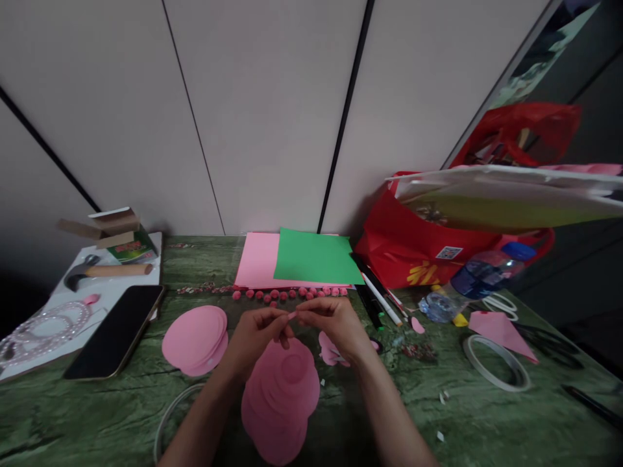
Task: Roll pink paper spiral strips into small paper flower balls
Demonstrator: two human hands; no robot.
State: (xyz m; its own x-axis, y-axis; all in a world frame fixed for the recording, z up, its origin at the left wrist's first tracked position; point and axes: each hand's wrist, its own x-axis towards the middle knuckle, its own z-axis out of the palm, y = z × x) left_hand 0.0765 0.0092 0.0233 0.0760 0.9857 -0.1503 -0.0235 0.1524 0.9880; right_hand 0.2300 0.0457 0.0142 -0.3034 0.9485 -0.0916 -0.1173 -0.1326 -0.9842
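Between the fingertips of both hands is a small pink piece, apparently paper. My left hand pinches its left end, and my right hand pinches the other end. Below them lies a layered pink paper shape made of overlapping rounded pieces. A stack of pink paper ovals rests to the left of my left hand. Small pink paper cut-outs are partly hidden under my right wrist. Just beyond the hands runs a row of pink pompoms.
Green and pink sheets lie at the back. On the left are a phone, a hammer and a small box. To the right are markers, a red bag, a plastic bottle and a tape roll.
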